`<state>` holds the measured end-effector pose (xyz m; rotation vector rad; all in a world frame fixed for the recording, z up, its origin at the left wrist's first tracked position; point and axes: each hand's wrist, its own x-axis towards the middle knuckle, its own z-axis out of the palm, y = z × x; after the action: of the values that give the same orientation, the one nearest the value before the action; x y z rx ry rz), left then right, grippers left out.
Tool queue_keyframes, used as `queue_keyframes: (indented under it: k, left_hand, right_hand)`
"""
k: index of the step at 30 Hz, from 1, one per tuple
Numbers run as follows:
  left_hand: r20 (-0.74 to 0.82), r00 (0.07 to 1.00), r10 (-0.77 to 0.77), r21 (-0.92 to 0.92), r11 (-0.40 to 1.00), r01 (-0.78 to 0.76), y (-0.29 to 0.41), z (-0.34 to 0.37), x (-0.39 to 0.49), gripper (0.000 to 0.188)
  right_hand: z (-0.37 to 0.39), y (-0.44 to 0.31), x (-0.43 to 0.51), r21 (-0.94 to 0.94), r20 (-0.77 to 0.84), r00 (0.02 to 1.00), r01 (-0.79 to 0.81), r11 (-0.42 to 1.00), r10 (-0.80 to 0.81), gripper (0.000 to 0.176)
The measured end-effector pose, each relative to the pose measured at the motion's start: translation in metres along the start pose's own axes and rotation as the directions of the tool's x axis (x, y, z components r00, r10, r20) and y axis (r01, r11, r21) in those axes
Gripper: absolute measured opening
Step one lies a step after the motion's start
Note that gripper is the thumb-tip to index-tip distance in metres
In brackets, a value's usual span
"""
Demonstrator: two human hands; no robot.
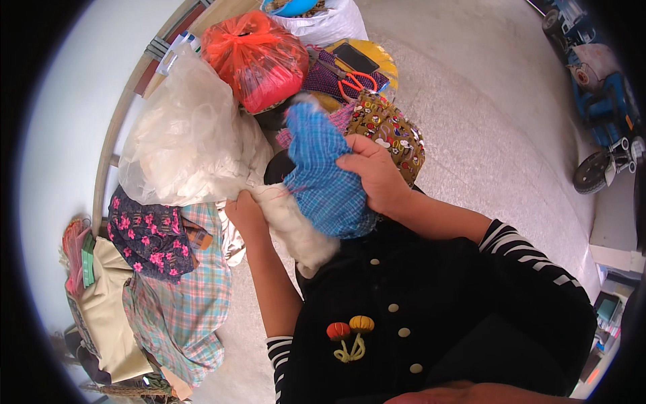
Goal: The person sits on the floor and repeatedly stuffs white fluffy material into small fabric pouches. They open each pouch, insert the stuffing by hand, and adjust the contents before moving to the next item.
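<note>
In the head view my right hand (373, 171) pinches a blue checked cloth (328, 177) near its upper right part, above my lap. My left hand (247, 214) grips the edge of a piece of white fluffy wadding (298, 227), which lies across my lap, partly under the blue cloth. A large clear plastic bag (176, 136) full of white stuffing touches the wadding by my left hand. Just beyond my right hand is a brown printed cloth (391, 131). Scissors with orange handles (358, 83) lie on a dark dotted cloth (323, 76).
A red plastic bag (255, 60) and a white sack (328, 22) stand at the top. A dark phone (356, 58) rests on a yellow round surface (387, 63). Floral cloth (151, 232) and plaid cloth (186, 303) hang at left. Wheeled blue items (600, 111) stand far right.
</note>
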<state>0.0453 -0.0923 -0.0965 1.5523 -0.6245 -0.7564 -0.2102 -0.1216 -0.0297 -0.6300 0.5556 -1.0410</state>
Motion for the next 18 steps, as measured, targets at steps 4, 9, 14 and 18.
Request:
queue_keyframes:
  k: [4, 9, 14, 18]
  left_hand:
    - [-0.019, 1.0, 0.022, -0.166, 0.986, -0.025, 0.013, -0.005, -0.012, 0.029]
    - [0.041, 0.995, 0.094, -0.202, 0.976, -0.083, 0.04, -0.01, -0.029, 0.034]
    - [0.131, 0.627, 0.768, 0.476, 0.505, -0.72, 0.078, -0.005, -0.047, 0.042]
    - [0.536, 0.49, 0.687, 0.445, 0.264, -0.856, 0.087, 0.015, -0.063, 0.021]
  right_hand:
    - [-0.009, 0.005, 0.008, -0.059, -0.026, 0.998, 0.053, 0.997, -0.054, 0.013]
    - [-0.016, 0.007, 0.009, -0.098, 0.034, 0.999, 0.011, 0.995, -0.008, 0.014]
    - [-0.012, 0.008, 0.007, -0.102, 0.131, 0.991, -0.01, 0.995, 0.024, 0.018]
    - [-0.009, 0.01, 0.007, -0.09, 0.138, 0.99, -0.023, 0.996, 0.035, 0.015]
